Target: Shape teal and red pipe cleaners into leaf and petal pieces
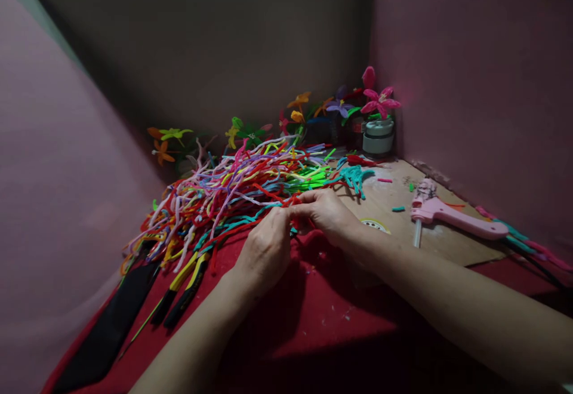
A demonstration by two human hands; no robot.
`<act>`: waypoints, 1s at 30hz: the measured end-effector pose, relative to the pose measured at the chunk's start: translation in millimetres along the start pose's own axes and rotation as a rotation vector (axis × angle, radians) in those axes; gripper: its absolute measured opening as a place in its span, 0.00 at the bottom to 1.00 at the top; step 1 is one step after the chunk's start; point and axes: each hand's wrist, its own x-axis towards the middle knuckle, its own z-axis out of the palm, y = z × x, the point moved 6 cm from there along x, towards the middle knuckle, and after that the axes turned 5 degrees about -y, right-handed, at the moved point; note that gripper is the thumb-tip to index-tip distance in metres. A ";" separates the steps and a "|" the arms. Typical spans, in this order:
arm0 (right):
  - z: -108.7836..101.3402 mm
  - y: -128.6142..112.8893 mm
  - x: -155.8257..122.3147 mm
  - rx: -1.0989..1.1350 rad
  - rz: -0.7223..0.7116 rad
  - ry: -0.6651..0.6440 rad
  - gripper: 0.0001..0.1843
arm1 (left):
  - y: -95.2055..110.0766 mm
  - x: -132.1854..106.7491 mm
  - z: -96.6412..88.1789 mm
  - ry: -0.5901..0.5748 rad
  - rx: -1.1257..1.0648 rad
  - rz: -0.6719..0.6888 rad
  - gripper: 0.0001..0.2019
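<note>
My left hand (265, 249) and my right hand (329, 214) meet at the near edge of a big heap of coloured pipe cleaners (242, 188) on a red cloth (313, 316). Both hands have their fingers curled and pinched together where they touch, over red strands. What exactly sits inside the pinch is too small to make out. The heap mixes red, pink, white, yellow, green and teal stems.
A pink glue gun (452, 215) lies on a brown board (403, 203) at the right. Finished pipe-cleaner flowers (378, 100) stand in the far corner by a grey-white pot (378, 135). Yellow-black handled pliers (185, 289) lie at the left. Pink walls close in on both sides.
</note>
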 end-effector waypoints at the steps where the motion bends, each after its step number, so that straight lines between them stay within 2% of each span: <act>1: 0.0 0.2 0.1 0.003 0.000 0.001 0.07 | -0.2 0.0 -0.3 0.012 0.000 -0.008 0.08; 5: 0.3 3.2 1.2 0.018 0.011 -0.004 0.06 | 3.0 -0.3 -2.6 0.031 0.023 0.002 0.08; 10: -1.4 10.6 3.1 0.101 0.079 0.018 0.04 | 14.9 1.3 -3.1 -0.070 0.019 0.114 0.09; 16: 0.4 14.7 1.7 0.125 0.141 0.010 0.04 | 17.2 2.8 -3.4 -0.035 0.032 0.182 0.10; 21: -0.7 11.4 0.1 0.141 0.190 0.012 0.03 | 19.1 1.0 -5.3 -0.001 0.141 0.268 0.14; 25: 1.7 7.1 0.1 0.166 0.158 -0.037 0.02 | 20.6 -0.9 -9.9 0.037 0.178 0.279 0.14; 30: 1.9 8.5 1.5 0.192 0.115 -0.016 0.03 | 20.9 -0.6 -4.6 -0.030 0.109 0.249 0.15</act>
